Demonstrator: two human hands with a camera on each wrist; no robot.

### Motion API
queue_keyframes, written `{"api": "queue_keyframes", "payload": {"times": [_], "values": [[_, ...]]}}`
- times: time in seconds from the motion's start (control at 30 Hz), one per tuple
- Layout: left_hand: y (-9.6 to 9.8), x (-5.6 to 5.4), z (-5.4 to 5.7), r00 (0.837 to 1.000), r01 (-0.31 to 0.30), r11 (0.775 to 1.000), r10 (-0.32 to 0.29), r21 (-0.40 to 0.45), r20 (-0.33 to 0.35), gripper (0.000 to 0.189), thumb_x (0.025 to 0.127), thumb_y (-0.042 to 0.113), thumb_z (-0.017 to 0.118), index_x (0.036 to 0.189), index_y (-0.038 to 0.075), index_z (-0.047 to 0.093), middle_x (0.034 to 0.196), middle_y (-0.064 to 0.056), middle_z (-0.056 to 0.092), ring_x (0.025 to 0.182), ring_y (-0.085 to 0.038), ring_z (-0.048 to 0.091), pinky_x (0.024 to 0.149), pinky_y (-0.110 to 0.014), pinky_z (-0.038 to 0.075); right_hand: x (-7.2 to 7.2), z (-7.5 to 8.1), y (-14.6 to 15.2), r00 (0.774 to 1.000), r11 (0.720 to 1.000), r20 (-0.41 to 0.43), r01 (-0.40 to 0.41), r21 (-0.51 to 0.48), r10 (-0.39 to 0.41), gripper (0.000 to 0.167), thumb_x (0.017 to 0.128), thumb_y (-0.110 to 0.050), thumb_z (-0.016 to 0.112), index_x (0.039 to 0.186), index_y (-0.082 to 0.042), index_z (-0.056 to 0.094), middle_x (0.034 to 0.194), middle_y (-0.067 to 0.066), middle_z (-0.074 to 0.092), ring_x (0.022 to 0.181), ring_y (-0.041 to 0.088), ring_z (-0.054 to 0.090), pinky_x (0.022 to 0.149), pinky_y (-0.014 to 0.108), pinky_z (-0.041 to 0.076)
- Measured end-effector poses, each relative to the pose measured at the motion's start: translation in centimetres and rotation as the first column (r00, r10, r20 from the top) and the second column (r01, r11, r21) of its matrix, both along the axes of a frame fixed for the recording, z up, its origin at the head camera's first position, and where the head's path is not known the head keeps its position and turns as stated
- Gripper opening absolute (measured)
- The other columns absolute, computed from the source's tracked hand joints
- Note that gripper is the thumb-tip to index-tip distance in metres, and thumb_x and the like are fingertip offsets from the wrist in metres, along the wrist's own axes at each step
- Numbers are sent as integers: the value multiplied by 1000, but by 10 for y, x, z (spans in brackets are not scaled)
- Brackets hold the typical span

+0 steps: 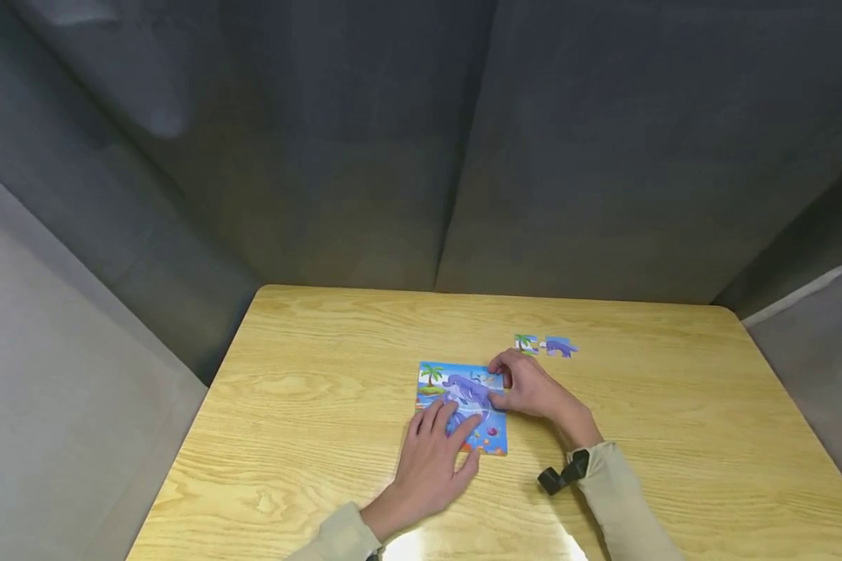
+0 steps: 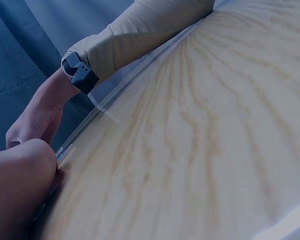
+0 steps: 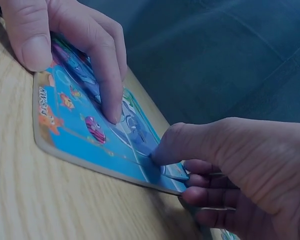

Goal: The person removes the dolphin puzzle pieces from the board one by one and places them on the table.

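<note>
A square dolphin jigsaw puzzle lies flat on the table, with a palm tree, a dolphin and sea creatures pictured on it. My left hand rests on its lower left part, fingers spread and fairly straight. At the upper right corner, my right hand pinches a puzzle piece between thumb and fingers, low over the puzzle. The right thumb presses from above in the right wrist view, while the other fingers curl at the edge. The left wrist view hides most of the puzzle behind the left hand.
Just beyond the right hand lie two loose pieces, one with a palm tree and one with part of a dolphin. The wooden table has dark grey curtains behind it. A black wrist camera sits on the right sleeve.
</note>
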State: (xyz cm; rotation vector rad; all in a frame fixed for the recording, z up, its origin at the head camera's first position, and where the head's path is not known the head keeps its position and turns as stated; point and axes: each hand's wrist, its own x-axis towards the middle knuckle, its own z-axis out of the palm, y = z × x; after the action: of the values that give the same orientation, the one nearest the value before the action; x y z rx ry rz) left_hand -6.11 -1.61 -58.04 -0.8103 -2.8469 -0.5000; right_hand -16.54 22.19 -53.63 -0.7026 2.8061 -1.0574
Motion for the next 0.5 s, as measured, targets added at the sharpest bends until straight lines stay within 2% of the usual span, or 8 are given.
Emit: {"api": "queue_keyframes", "payload": {"times": [0.2,0.3,0.5], "values": [[0,-3,-2,1000,-4,1000,4,-10,-16,51,106,53,41,155,37,49,157,-4,42,154,-31,27,118,-54,29,-5,-4,3,999,999,-13,-32,-25,32,44,78,-13,89,114,0,69,87,6,60,75,19,56,66,26,46],[2,-3,-3,1000,-5,1000,5,-13,0,51,107,53,41,155,38,47,158,-3,41,154,-30,26,118,-54,29,-4,-5,5,999,999,-21,-48,-21,47,44,77,-13,89,114,-1,69,89,7,59,76,19,54,67,27,46],[2,-4,-2,1000,-2,1000,2,-18,11,52,107,53,40,156,37,47,158,-4,41,154,-31,26,117,-55,30,-6,-5,4,995,995,51,-85,-61,88,47,80,-11,88,120,-1,65,87,6,60,76,20,55,67,26,47]]}}
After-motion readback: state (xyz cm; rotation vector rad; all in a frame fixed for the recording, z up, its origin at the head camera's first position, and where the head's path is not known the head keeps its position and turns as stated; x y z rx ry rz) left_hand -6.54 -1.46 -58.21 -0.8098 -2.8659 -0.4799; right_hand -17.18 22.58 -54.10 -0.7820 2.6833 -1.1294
